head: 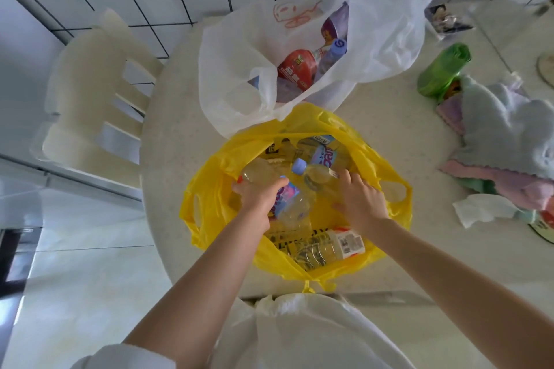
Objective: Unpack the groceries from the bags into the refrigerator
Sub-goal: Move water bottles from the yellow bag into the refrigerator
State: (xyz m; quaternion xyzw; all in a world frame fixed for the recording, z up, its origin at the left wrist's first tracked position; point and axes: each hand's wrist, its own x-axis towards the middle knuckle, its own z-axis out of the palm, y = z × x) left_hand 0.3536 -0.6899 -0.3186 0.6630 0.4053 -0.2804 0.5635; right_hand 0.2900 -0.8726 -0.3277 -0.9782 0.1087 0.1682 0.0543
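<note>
- Yellow bag (207, 189) is the landmark: inside it, left hand (257, 196) fingers curl round a clear bottle (287, 204); right hand (361, 199) fingers spread, resting on another.
- Several bottles lie within; white bag (233, 69) behind sits full.
- Unpacking seems barely begun; refrigerator unseen.

Two plastic bags sit on the tabletop (186, 117): one yellow bag (371, 156) and one white bag (236, 48). At least four clear bottles (317, 177) show in the yellow one. One chair (90, 93) stands at the left edge.
</note>
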